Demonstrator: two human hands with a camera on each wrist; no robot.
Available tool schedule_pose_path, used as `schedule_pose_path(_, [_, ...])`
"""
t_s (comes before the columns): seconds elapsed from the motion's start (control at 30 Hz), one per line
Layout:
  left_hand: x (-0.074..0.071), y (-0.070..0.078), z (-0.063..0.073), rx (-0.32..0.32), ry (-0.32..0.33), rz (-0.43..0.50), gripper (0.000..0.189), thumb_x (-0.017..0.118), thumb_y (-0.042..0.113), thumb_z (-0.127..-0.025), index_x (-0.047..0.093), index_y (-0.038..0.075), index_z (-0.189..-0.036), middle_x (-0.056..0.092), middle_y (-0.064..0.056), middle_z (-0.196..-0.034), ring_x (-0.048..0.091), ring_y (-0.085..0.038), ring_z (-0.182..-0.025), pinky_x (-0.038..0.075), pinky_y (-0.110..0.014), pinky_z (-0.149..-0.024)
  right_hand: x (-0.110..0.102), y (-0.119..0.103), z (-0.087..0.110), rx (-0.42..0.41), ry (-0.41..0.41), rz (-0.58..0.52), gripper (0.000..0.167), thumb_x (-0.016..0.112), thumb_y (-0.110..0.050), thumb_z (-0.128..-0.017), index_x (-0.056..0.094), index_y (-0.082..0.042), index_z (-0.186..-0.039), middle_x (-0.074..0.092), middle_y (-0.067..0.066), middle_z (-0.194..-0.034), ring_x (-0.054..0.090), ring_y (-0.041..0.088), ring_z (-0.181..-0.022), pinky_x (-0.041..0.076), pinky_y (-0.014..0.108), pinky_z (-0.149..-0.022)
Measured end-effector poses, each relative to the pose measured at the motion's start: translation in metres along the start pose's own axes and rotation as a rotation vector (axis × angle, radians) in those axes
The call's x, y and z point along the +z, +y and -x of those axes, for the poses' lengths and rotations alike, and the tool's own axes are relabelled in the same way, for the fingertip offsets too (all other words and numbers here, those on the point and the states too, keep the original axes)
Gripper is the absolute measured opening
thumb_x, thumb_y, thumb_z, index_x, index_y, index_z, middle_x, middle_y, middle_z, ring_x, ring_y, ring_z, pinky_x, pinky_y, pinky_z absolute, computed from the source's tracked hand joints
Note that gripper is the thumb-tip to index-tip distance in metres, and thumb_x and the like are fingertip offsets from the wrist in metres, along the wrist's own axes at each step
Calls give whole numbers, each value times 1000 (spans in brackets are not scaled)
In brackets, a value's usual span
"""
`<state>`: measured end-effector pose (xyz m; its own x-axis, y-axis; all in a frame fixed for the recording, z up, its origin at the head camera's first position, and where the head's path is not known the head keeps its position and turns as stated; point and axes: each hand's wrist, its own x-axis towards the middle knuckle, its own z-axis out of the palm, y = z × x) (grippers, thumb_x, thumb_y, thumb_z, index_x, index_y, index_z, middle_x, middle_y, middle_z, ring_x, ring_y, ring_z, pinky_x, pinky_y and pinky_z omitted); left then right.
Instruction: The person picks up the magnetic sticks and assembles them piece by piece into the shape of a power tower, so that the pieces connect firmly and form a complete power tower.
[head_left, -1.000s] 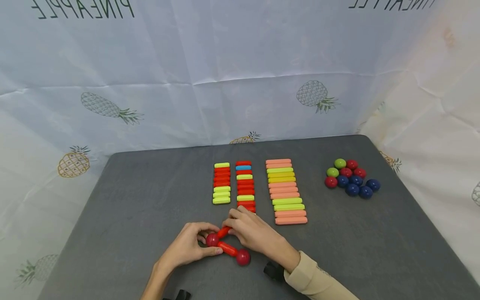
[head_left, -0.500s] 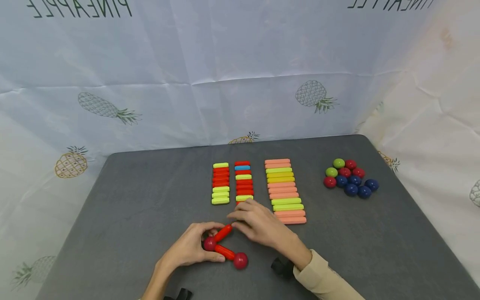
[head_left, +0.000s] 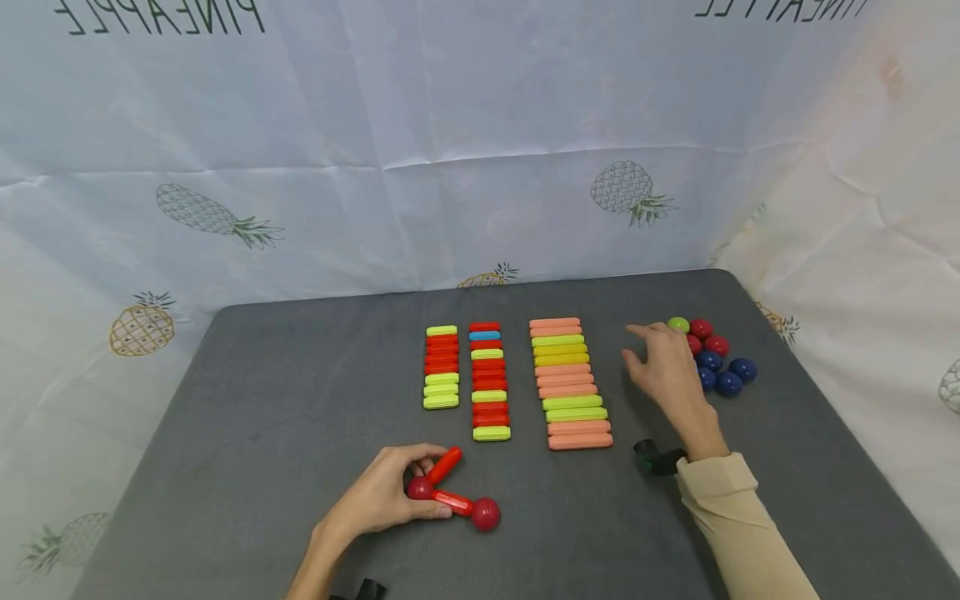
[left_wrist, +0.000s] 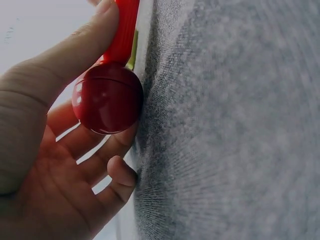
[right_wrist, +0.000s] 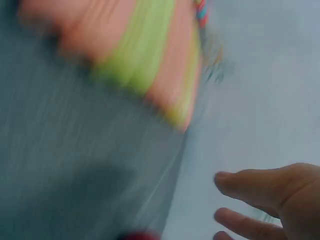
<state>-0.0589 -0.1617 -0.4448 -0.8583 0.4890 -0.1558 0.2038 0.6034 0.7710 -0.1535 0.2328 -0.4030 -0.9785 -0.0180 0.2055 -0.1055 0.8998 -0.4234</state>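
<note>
My left hand point(head_left: 384, 493) grips a V-shaped joined piece of red rods and dark red balls at the front of the table. Its inner ball point(head_left: 420, 487) sits between thumb and fingers, with an upper rod point(head_left: 446, 466) slanting up and a lower rod point(head_left: 454, 502) running to the outer ball point(head_left: 486, 514). The left wrist view shows a glossy dark red ball point(left_wrist: 108, 100) below the thumb, close to the table. My right hand point(head_left: 667, 371), fingers extended and holding nothing visible, is over the left side of a group of green, red and blue balls point(head_left: 728, 383), hiding some.
Short red, lime and blue rods lie in two columns, a left column point(head_left: 442, 364) and a middle column point(head_left: 489, 375). Longer salmon, lime and yellow rods form a right column point(head_left: 570, 383) between my hands. The dark table point(head_left: 300, 392) ends at a pineapple-print cloth point(head_left: 450, 208).
My right hand has left the upper red rod and swung right and away to the balls. My left hand keeps its hold on the joined piece, almost unmoved.
</note>
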Motion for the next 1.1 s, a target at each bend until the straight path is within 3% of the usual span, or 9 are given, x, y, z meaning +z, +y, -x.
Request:
schedule_pose_path(0.07, [0, 0, 0, -3, -1, 1, 64, 91, 35, -76, 68, 7, -129, 65, 7, -94, 55, -2, -83, 50, -20, -73, -3, 12, -1, 22, -25, 27, 41, 71, -3, -90, 64, 11, -127, 62, 38, -127, 55, 55, -118, 42, 67, -105])
schedule_pose_path(0.23, [0, 0, -1, -6, -7, 8, 64, 91, 35, -77, 67, 6, -129, 65, 7, -94, 55, -2, -83, 50, -20, -72, -4, 30, -1, 25, -84, 55, 41, 75, -1, -86, 65, 15, -123, 63, 39, -124, 58, 55, -112, 48, 65, -98])
schedule_pose_path(0.47, [0, 0, -2, -10, -12, 11, 65, 90, 35, -77, 67, 6, -129, 65, 7, -94, 55, -2, -83, 50, -20, -73, -4, 34, 3, 28, -138, 75, 40, 75, 5, -83, 65, 17, -120, 62, 40, -120, 57, 55, -110, 47, 65, -98])
schedule_pose_path(0.7, [-1, -1, -2, -4, -9, 3, 65, 91, 36, -77, 67, 6, -129, 65, 7, -93, 56, -2, -83, 50, -20, -73, -2, 36, 11, 7, -130, 67, 31, 81, 2, -79, 70, 16, -105, 65, 37, -106, 60, 51, -98, 50, 63, -89])
schedule_pose_path(0.93, [0, -1, -2, -7, -10, -3, 65, 90, 37, -77, 67, 7, -129, 65, 7, -93, 56, -2, -83, 50, -20, -72, -3, 30, 17, 24, -153, 63, 34, 82, -6, -82, 71, 13, -108, 67, 34, -106, 62, 45, -94, 54, 60, -85])
schedule_pose_path(1.1, [1, 0, -1, 0, -9, 0, 65, 91, 37, -76, 68, 6, -129, 65, 7, -93, 56, -2, -82, 50, -19, -72, -11, 8, 24, 28, -145, -92, 38, 80, -15, -87, 71, 8, -117, 73, 25, -103, 68, 34, -88, 60, 47, -74])
